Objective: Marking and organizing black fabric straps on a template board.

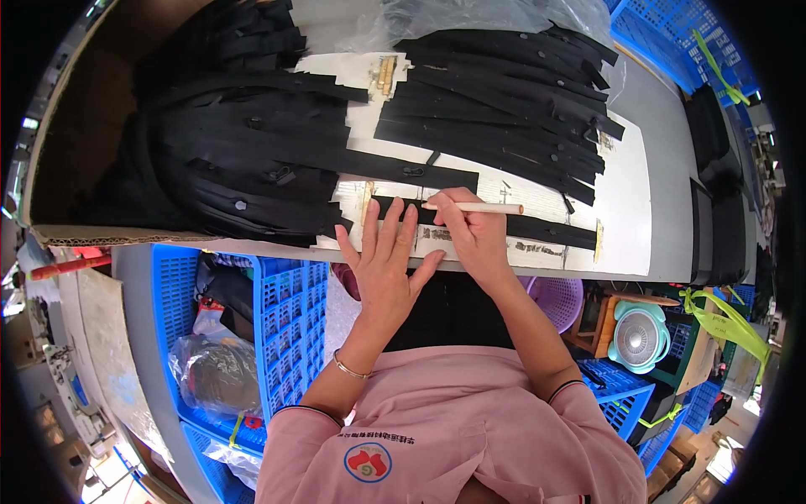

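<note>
1 pencil (487,208), R hand (477,242) | L hand (384,267) on blk strip (546,230) | shirt logo (368,463)

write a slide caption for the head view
Right hand holds a pale pencil at a black strip on a white board, left hand spread across the strip.

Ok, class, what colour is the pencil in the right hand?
The pencil is whitish, seen best in the head view.
</note>
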Available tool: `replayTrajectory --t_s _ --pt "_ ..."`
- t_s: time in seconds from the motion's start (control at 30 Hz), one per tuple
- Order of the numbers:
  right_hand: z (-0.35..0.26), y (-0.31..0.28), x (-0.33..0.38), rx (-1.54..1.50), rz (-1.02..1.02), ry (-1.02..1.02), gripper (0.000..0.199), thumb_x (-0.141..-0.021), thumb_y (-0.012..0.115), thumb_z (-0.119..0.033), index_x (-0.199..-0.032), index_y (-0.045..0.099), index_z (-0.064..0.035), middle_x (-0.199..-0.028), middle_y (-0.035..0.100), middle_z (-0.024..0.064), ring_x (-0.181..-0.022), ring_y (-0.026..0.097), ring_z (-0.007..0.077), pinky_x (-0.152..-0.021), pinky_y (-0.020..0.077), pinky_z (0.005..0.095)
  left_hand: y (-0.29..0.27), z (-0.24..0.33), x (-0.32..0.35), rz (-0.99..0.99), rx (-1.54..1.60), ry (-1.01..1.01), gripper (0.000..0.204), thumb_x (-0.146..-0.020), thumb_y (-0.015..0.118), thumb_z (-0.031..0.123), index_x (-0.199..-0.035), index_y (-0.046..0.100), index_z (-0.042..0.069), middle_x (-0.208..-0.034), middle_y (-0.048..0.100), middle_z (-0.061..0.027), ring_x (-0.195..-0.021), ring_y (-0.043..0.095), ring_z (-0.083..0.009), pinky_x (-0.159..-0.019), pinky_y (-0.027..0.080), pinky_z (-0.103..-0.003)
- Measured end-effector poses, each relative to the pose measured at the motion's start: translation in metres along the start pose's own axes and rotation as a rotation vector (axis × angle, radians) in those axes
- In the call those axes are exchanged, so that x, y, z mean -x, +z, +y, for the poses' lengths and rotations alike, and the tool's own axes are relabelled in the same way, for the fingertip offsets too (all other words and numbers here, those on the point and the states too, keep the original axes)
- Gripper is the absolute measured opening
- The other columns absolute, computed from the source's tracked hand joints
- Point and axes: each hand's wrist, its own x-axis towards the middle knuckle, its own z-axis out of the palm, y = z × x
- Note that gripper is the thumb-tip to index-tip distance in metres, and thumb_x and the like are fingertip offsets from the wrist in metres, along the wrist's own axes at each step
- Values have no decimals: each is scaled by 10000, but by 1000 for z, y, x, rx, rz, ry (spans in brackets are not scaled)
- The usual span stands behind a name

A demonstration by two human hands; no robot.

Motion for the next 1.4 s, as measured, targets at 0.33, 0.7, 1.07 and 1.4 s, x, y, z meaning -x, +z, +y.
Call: replayTrajectory --t_s 0.33,0.7,1.07,1.4 --pt "-1 -5 1 44 -117 -19 199 -1019 600 -109 -948 733 21 -694 642 32 -620 564 78 -564 444 251 2 0 0 -1 -1 20 709 -867 802 404 -1474 578 115 -1560 515 -66 -1524 355 -340 -1213 27 -662" --pt "-11 -68 23 -93 192 62 239 -1027 578 -107 -923 737 38 -711 650 22 -638 561 64 -593 431 235 4 -1 1 -7 -15 27 718 -889 796 404 -1502 548 122 -1564 506 -59 -1531 335 -330 -1220 31 -659" --pt "10 -82 24 90 260 72 241 -1037 588 -132 -950 739 34 -663 599 19 -606 526 55 -560 407 232 -3 2 -1 -85 -49 6 696 -902 784 404 -1478 566 80 -1572 494 -82 -1539 310 -346 -1219 12 -662" --pt "17 -80 23 205 270 -28 204 -1019 595 -99 -950 735 33 -659 620 32 -584 551 72 -554 433 238 12 50 -26 -12 266 124 493 -902 781 222 -1351 662 57 -1439 592 -124 -1387 478 -364 -1219 206 -585"
